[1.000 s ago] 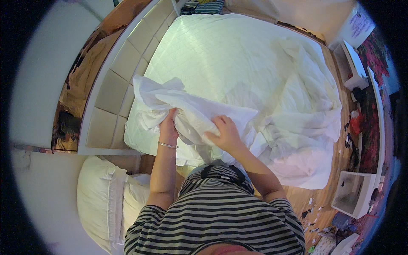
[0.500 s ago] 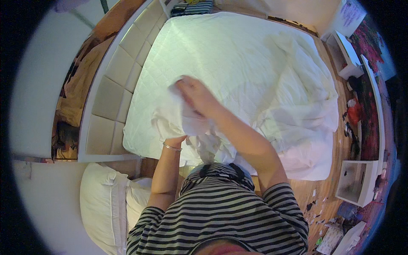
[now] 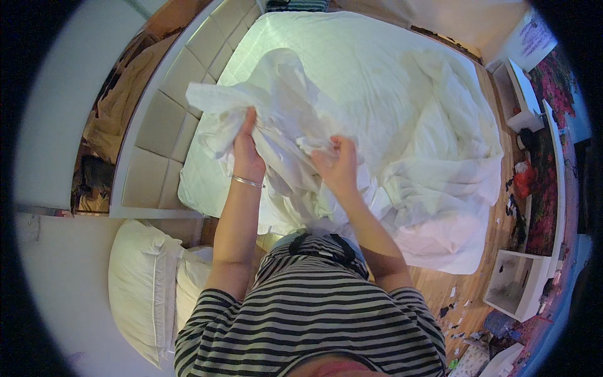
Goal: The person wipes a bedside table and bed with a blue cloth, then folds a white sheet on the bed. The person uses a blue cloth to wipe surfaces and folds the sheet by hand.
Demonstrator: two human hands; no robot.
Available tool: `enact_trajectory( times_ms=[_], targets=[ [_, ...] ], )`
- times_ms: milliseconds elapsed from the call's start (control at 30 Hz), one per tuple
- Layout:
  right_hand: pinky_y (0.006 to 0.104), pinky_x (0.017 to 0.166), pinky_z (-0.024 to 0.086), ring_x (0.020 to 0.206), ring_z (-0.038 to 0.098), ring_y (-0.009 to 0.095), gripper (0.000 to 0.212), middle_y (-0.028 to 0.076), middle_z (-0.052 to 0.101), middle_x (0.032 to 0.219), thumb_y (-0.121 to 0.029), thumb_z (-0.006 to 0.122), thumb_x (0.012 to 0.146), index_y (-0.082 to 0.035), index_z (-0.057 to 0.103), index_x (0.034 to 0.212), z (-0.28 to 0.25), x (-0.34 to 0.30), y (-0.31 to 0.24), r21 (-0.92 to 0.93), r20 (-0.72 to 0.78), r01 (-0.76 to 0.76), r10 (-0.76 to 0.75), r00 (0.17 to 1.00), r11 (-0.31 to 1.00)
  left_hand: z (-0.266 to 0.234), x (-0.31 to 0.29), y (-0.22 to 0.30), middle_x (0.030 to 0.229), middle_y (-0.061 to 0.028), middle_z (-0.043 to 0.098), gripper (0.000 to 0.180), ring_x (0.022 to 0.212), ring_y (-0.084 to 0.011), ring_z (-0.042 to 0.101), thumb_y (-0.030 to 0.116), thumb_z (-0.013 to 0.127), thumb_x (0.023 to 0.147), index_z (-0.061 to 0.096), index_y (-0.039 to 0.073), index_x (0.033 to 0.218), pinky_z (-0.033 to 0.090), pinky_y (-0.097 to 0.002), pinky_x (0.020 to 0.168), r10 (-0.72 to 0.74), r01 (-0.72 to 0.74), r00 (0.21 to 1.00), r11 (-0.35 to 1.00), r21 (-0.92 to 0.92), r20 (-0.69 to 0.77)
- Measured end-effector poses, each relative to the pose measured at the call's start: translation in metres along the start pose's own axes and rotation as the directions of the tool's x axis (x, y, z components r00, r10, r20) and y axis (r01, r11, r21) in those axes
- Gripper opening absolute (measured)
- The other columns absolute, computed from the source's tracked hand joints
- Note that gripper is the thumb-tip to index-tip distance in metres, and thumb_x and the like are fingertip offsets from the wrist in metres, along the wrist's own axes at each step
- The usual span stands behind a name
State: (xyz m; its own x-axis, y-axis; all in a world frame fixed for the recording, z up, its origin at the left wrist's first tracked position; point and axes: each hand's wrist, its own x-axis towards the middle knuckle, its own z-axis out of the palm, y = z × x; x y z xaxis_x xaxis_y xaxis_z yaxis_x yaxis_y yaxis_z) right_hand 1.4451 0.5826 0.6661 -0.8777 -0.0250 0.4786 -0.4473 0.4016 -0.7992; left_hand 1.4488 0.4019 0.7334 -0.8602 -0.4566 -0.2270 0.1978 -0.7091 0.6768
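A bunched white cloth, like a bed sheet [image 3: 276, 94], hangs in folds between my hands over the near left part of the mattress [image 3: 352, 69]. My left hand [image 3: 249, 154], with a silver bangle at its wrist, grips the cloth with the thumb up, and its other fingers are covered by folds. Closed on another part of the same cloth is my right hand [image 3: 339, 163], fingers curled in. To the right, a rumpled white cover [image 3: 440, 157] lies spread over the mattress.
A padded cream headboard [image 3: 179, 94] runs along the left side. White pillows [image 3: 141, 283] are stacked at the lower left. On the right stand a white open cabinet [image 3: 518, 283] and a red object [image 3: 522, 179]. Scraps litter the wooden floor [image 3: 465, 301] there.
My right hand has come down and to the right from above the left one. My left hand has risen, and the cloth is spread wider, with one corner out to the left.
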Motion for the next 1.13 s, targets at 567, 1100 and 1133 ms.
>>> enact_trajectory(
  times_ms=[567, 1100, 1133],
  targets=[
    [0.0421, 0.093, 0.046, 0.107, 0.054, 0.029, 0.039, 0.014, 0.056, 0.118, -0.023, 0.045, 0.094, 0.0, 0.045, 0.127, -0.207, 0.062, 0.045, 0.657, -0.525, -0.149, 0.59, 0.614, 0.739, 0.022, 0.088, 0.053, 0.117, -0.014, 0.059, 0.043, 0.109, -0.0311, 0.055, 0.039, 0.046, 0.092, 0.056, 0.003, 0.114, 0.041, -0.044, 0.099, 0.198, -0.187, 0.98, 0.956, -0.226, 0.026],
    [0.0463, 0.085, 0.044, 0.1, 0.056, 0.037, 0.054, 0.017, 0.056, 0.116, -0.006, 0.062, 0.071, -0.013, 0.05, 0.123, -0.019, -0.037, 0.055, -0.273, 0.461, -0.195, 0.306, 0.833, 0.942, 0.099, 0.036, 0.014, 0.112, -0.0109, 0.061, 0.04, 0.103, -0.028, 0.056, 0.037, 0.054, 0.09, 0.055, 0.004, 0.113, 0.043, -0.0405, 0.095, 0.174, -0.149, 0.979, 0.966, -0.209, 0.103],
    [0.0441, 0.089, 0.042, 0.103, 0.055, 0.037, 0.063, 0.018, 0.054, 0.123, -0.004, 0.062, 0.071, -0.016, 0.043, 0.13, -0.027, -0.031, 0.055, -0.246, 0.466, -0.162, 0.263, 0.845, 0.956, 0.094, 0.038, 0.017, 0.113, -0.0115, 0.061, 0.043, 0.105, -0.0283, 0.056, 0.038, 0.055, 0.09, 0.054, 0.003, 0.115, 0.042, -0.0407, 0.097, 0.248, -0.23, 0.964, 0.959, -0.168, 0.099]
  ],
)
